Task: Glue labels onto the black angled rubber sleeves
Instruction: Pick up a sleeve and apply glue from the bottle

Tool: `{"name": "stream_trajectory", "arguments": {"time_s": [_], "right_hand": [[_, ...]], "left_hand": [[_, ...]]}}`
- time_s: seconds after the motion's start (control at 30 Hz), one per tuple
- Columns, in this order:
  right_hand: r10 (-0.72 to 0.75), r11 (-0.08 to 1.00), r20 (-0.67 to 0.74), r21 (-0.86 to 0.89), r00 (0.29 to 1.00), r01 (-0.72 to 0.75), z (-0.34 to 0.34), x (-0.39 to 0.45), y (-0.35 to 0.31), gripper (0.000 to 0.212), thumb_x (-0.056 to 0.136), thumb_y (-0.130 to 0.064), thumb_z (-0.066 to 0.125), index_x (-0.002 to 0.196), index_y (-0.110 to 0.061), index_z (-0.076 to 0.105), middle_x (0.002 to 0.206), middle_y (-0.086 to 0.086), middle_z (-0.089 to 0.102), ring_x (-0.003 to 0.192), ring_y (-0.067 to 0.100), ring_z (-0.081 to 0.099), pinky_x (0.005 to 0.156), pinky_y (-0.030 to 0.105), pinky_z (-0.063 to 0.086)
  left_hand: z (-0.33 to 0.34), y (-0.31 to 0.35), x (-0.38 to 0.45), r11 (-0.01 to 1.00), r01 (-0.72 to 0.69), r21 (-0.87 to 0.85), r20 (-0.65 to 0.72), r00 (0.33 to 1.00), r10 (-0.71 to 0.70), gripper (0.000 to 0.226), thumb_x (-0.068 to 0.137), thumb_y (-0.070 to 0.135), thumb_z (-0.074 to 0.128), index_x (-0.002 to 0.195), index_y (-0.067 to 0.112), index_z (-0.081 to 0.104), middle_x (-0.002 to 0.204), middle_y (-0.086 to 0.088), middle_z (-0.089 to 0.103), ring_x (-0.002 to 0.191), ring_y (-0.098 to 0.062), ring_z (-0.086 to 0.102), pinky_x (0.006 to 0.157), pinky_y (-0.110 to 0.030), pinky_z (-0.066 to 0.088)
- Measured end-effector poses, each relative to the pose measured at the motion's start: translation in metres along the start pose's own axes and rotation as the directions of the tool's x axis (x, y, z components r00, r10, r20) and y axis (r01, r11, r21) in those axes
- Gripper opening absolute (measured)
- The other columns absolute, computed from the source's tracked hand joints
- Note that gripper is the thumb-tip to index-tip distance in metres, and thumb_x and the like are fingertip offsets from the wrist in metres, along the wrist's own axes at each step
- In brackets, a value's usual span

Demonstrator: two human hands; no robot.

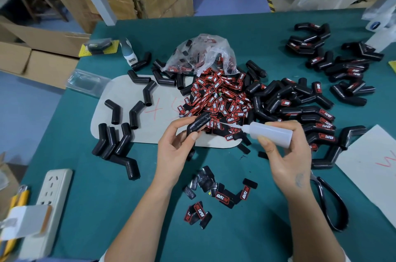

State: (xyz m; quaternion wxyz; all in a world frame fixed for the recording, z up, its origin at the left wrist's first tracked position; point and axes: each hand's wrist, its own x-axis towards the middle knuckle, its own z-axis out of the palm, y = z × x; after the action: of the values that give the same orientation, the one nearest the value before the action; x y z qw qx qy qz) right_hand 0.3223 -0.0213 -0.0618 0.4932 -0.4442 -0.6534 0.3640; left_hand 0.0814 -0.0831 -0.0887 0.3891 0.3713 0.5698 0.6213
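Pinching a black angled sleeve (198,125) between thumb and curled fingers, the left hand (177,146) holds it above the green table (120,208). The right hand (287,154) grips a clear glue bottle (271,132), its thin nozzle aimed at the sleeve. One heap of red-and-black labels (216,99) lies just behind. Nine bare sleeves (115,139) lie left; labelled ones, too many to count, lie right.
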Motion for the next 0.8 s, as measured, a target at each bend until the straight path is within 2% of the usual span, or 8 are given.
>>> {"name": "stream_trajectory", "arguments": {"time_s": [0.1, 0.3, 0.47, 0.67, 0.8], "right_hand": [[0.0, 1.0, 0.0, -0.002, 1.0, 0.0, 0.0003, -0.0003, -0.0012, 0.022, 0.095, -0.048, 0.068, 0.113, -0.053, 0.057, 0.111, -0.023, 0.064, 0.105, 0.012, 0.065, 0.086, 0.022, 0.05], [-0.004, 1.0, -0.009, 0.0, 1.0, 0.004, -0.0001, -0.0002, -0.0035, 0.022, 0.095, -0.061, 0.065, 0.114, -0.053, 0.057, 0.112, -0.023, 0.064, 0.106, 0.011, 0.065, 0.086, 0.017, 0.048], [0.005, 1.0, -0.008, 0.012, 1.0, -0.005, 0.0, -0.0005, -0.0019, 0.022, 0.095, -0.057, 0.067, 0.114, -0.05, 0.057, 0.112, -0.02, 0.065, 0.108, 0.017, 0.066, 0.088, 0.023, 0.05], [-0.001, 1.0, 0.003, 0.0, 1.0, 0.001, 0.0005, -0.0006, -0.0028, 0.022, 0.096, -0.06, 0.065, 0.114, -0.051, 0.057, 0.112, -0.02, 0.065, 0.107, 0.015, 0.066, 0.086, 0.021, 0.05], [0.003, 1.0, -0.005, 0.005, 1.0, -0.003, -0.0001, 0.0, -0.0029, 0.022, 0.095, -0.06, 0.066, 0.114, -0.051, 0.057, 0.111, -0.021, 0.065, 0.106, 0.014, 0.066, 0.087, 0.02, 0.049]], "left_hand": [[0.0003, 0.0012, -0.0002, 1.0, 0.0, 0.003, 0.0, 1.0, 0.0, 0.027, 0.095, 0.023, 0.072, 0.121, 0.031, 0.073, 0.133, -0.007, 0.071, 0.123, -0.035, 0.068, 0.113, -0.063, 0.046], [-0.0017, -0.0018, 0.0007, 1.0, 0.0, -0.002, -0.017, 1.0, 0.0, 0.027, 0.095, 0.022, 0.073, 0.122, 0.027, 0.073, 0.134, -0.009, 0.07, 0.124, -0.036, 0.068, 0.113, -0.064, 0.046], [-0.0047, -0.0061, 0.0011, 1.0, 0.023, -0.002, -0.026, 0.999, -0.023, 0.029, 0.096, 0.021, 0.073, 0.125, 0.022, 0.071, 0.136, -0.011, 0.07, 0.125, -0.035, 0.068, 0.114, -0.065, 0.045], [-0.0031, -0.004, 0.0006, 0.999, 0.033, -0.028, -0.015, 0.999, -0.033, 0.029, 0.097, 0.021, 0.073, 0.125, 0.022, 0.071, 0.135, -0.011, 0.07, 0.122, -0.033, 0.071, 0.112, -0.057, 0.05], [-0.0023, -0.0038, 0.0007, 0.999, 0.033, -0.037, -0.012, 0.999, -0.033, 0.029, 0.096, 0.018, 0.072, 0.124, 0.021, 0.071, 0.135, -0.014, 0.069, 0.124, -0.037, 0.069, 0.114, -0.061, 0.047]]}}
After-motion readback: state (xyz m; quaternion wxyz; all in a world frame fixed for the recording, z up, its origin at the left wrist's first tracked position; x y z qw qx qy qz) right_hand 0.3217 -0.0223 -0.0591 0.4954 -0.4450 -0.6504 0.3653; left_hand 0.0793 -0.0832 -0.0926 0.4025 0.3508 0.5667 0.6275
